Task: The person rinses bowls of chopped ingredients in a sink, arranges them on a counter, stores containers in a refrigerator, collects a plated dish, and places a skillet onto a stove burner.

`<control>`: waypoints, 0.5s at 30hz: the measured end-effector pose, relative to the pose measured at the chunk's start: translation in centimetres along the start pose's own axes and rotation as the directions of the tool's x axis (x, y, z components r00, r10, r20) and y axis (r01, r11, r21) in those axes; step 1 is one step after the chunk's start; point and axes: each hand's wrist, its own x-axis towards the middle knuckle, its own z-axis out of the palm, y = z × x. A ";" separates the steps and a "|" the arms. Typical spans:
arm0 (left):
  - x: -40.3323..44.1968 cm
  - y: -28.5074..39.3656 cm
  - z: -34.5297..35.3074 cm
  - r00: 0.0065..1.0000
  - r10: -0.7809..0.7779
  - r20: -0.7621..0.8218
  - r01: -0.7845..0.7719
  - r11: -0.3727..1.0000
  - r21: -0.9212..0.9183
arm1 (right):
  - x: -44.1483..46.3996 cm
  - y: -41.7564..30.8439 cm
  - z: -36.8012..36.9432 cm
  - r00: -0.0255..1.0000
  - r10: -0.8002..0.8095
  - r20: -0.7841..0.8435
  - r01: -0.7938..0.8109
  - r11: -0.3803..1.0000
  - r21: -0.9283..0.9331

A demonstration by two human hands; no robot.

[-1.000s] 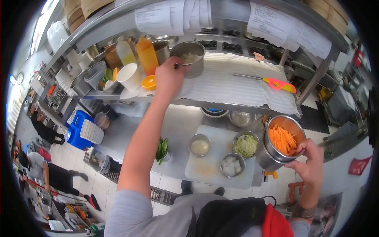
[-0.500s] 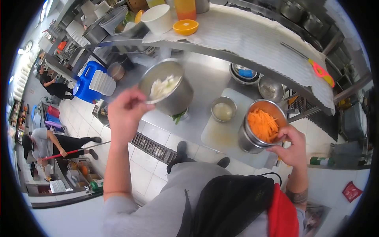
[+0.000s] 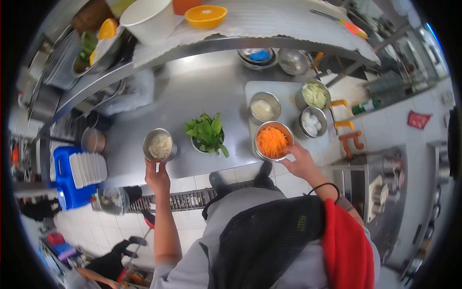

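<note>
My left hand (image 3: 158,179) pinches the near rim of a round metal container (image 3: 173,151) at the left of the counter. Pale, whitish sliced pieces (image 3: 160,145) lie inside it. At the front of the cutting board, my right hand (image 3: 299,163) grips the rim of another metal container (image 3: 258,153), filled with shredded carrot (image 3: 272,141). Between the two stands a container of green leaves (image 3: 207,134). Behind the carrot is a metal container of something pale (image 3: 263,110). To its right are a container of shredded pale-green vegetable (image 3: 315,95) and one of white, rounded pieces (image 3: 311,122).
A white cutting board (image 3: 254,88) lies on the steel counter (image 3: 183,86). Overhead, a shelf (image 3: 269,29) holds an orange half (image 3: 206,17) and a white tub (image 3: 149,21). A blue jug (image 3: 72,188) stands left. Behind it on the floor, a person (image 3: 98,262) is partly visible.
My left hand has lowered its container to the left of the leaves. My right hand has brought the carrot container leftward. The view has turned, showing more containers at the right.
</note>
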 end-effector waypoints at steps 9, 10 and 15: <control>0.7 -0.8 1.5 0.999 -0.044 0.003 0.044 0.985 -0.169 | -1.7 0.1 4.3 0.919 0.241 -0.313 -0.269 0.962 -0.050; -0.1 -1.0 1.0 0.993 -0.090 -0.071 0.075 0.978 -0.195 | -2.0 -0.3 3.8 0.917 0.224 -0.330 -0.255 0.966 -0.051; -5.5 2.3 -1.5 0.937 0.024 0.348 -0.011 0.999 -0.039 | -5.6 1.8 1.9 0.829 0.372 -0.417 -0.325 0.928 0.181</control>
